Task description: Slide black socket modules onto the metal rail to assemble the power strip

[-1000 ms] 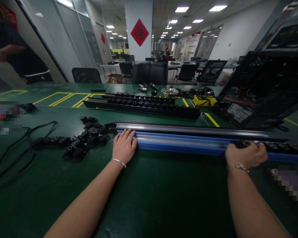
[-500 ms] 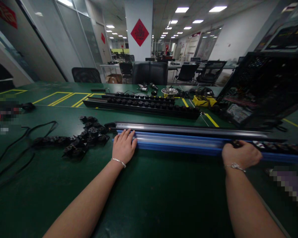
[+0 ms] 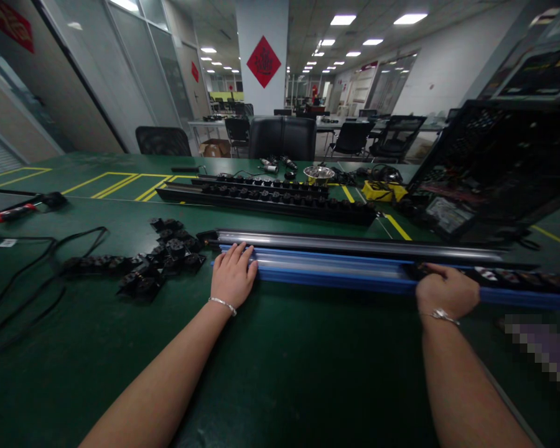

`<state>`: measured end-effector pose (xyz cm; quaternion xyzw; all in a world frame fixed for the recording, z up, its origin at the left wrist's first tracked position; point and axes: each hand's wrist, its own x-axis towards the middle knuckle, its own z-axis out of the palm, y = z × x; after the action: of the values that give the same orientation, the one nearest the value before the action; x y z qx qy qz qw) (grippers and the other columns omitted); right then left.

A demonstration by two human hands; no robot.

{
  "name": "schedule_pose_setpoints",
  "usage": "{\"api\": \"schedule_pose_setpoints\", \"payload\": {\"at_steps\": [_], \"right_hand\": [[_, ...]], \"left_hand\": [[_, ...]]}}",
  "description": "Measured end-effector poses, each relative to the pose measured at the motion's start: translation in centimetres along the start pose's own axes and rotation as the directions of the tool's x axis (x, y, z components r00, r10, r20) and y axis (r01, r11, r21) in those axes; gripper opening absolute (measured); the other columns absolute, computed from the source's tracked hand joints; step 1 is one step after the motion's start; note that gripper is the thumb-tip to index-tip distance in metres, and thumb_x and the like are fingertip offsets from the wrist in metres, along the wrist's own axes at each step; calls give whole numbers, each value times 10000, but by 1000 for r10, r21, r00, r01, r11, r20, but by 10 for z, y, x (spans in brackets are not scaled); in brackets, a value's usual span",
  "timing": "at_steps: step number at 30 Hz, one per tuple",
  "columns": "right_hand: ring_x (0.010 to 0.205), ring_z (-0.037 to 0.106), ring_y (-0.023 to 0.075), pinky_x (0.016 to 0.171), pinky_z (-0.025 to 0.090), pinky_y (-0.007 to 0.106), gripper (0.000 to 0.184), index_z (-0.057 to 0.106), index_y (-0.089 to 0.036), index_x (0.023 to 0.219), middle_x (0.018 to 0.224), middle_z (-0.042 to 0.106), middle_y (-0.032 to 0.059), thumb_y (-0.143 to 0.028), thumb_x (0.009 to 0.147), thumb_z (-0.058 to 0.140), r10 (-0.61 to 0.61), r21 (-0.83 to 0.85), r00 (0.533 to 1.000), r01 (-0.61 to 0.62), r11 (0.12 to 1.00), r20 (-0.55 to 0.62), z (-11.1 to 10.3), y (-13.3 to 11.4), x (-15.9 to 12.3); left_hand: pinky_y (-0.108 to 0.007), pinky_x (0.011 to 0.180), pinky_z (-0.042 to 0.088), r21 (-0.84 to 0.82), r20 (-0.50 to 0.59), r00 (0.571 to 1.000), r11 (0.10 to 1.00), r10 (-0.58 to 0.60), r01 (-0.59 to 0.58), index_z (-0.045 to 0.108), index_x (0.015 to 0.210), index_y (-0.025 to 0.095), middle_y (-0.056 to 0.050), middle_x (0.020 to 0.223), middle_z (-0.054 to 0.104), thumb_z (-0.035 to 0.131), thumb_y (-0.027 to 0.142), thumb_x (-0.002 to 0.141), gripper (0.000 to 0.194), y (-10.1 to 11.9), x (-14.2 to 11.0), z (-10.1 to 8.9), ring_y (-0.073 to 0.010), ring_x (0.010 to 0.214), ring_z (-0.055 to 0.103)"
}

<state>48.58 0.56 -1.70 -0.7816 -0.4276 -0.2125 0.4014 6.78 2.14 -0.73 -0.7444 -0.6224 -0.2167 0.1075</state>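
The blue rail (image 3: 331, 274) runs lengthwise from left to right.

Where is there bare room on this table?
Between the forearms, this side of the blue channel; also between the red-handled tool and the black rail at the back. Crowded: around the open computer case and yellow bin.

The red paper (image 3: 12, 25) on the left wall (image 3: 51, 78) seems to bear the character 福. Writing on the red diamond sign (image 3: 264, 61) of the pillar (image 3: 262, 17) is unclear; the white label (image 3: 6, 243) near the left edge of the table (image 3: 308, 373) is too small.
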Motion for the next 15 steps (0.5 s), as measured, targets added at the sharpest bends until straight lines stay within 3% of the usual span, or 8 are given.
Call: {"api": "schedule_pose_setpoints", "payload": {"at_steps": [3,15], "right_hand": [[621,498,189,624,376,330,319,715,-127,735,628,606,95,-155,596,429,64,37,997,-62,997,-49,1,-7,-1],[755,603,214,749,462,335,319,714,-141,665,667,664,99,-165,594,405,-143,169,987,155,973,-76,7,-18,-8]], "left_hand": [[-432,1036,315,-5,-2,1000,1000,-1,1,519,1285,203,-65,1371,506,323,390,919,455,0,0,0,-238,1296,408],[-431,1028,323,7,6,1000,1000,4,-4,513,1290,195,-73,1370,506,315,390,920,463,1,0,-1,-239,1297,407]]}}
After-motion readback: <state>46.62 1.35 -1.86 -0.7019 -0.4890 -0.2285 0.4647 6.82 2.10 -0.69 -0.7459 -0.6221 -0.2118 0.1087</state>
